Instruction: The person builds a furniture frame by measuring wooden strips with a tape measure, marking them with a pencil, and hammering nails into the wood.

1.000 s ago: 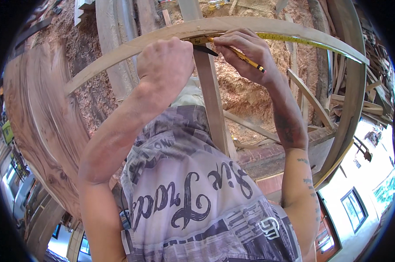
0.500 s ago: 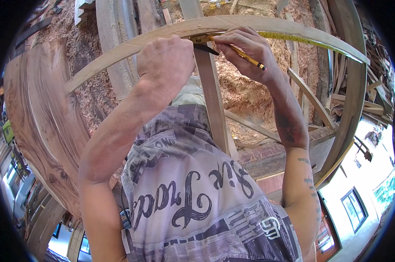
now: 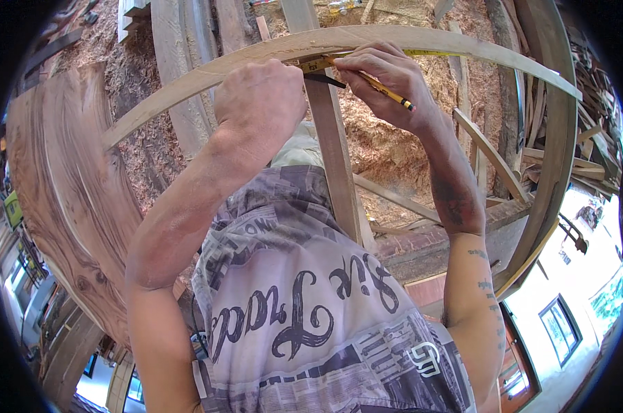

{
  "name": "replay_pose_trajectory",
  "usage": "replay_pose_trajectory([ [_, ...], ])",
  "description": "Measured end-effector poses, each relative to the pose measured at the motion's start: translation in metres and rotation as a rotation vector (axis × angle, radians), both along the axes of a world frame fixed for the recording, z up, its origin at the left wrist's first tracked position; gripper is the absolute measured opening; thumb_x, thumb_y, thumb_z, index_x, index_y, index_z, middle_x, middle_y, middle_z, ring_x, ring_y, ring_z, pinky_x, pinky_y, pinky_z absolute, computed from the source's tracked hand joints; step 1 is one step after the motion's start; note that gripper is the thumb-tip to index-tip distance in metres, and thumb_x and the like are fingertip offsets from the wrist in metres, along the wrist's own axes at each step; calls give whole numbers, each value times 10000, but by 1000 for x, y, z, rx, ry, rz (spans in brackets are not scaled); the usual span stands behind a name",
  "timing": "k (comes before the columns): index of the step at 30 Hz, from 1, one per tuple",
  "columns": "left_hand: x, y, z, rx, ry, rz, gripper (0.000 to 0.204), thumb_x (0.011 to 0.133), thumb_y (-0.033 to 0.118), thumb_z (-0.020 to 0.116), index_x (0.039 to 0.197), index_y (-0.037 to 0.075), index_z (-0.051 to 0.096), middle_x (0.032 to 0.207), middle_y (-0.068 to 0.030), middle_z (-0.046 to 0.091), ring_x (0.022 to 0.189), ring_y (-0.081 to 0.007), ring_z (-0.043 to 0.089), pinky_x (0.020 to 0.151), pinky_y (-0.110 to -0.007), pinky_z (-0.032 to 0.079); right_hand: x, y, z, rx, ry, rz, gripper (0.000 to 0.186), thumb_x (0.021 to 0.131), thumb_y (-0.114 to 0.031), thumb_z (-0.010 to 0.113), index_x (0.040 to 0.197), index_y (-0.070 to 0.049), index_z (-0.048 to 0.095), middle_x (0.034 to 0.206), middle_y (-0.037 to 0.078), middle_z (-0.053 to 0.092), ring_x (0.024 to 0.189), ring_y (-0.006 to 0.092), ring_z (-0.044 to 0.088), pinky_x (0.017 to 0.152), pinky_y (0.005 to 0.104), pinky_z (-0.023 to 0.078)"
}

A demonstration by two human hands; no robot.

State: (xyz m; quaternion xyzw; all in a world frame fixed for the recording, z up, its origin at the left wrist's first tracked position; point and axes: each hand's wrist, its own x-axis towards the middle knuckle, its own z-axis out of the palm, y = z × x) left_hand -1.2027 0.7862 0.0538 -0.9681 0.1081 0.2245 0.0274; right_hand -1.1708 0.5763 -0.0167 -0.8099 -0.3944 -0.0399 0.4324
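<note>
My left hand [image 3: 260,110] is closed at the underside of a long light wooden board [image 3: 366,40], fingers curled out of sight around the yellow tape measure [image 3: 315,65], which runs rightward along the board's near edge. A dark, flat piece [image 3: 325,80] shows just below the tape. My right hand [image 3: 387,89] grips a yellow pencil [image 3: 391,95], its tip at the tape near the middle of the board, where an upright timber [image 3: 325,131] crosses behind.
Wide grained slabs [image 3: 77,186] lie at the left. Wood shavings [image 3: 394,162] cover the area behind. A diagonal batten [image 3: 490,151], a long side beam [image 3: 556,124] and piled offcuts [image 3: 594,103] are at the right; windows [image 3: 559,330] show at lower right.
My hands stay nearly in place. The pencil and right fingers shift very slightly, and less of the yellow tape shows along the board to the right.
</note>
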Motion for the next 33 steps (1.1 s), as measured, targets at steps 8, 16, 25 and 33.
replay_pose_trajectory([
  [8,3,-1,3,-50,41,39,220,843,135,592,887,5,763,840,-215,724,813,-338,736,741,-429,591,0,-1,-5,9,-13,-17,213,851,-66,695,1063,-50,707,990,83,720,904,264,666,848,375,505],
  [16,2,-2,6,-35,60,61,223,842,136,595,891,-8,759,859,-214,725,819,-356,733,751,-437,586,0,1,-1,-9,-33,-20,214,830,-44,731,1044,-43,723,965,86,728,904,242,681,834,357,517],
  [25,4,-1,3,-29,57,59,224,842,144,597,902,8,765,867,-213,724,837,-352,732,743,-437,585,-1,3,-1,10,-29,-62,205,824,-29,753,1028,-35,737,936,92,737,901,227,696,822,344,530],
  [33,2,-1,2,-43,42,90,229,828,152,608,909,7,765,870,-213,725,842,-350,731,764,-434,582,-1,0,-6,25,-18,-28,238,830,-41,714,1069,-51,710,976,77,718,911,258,659,848,363,499],
])
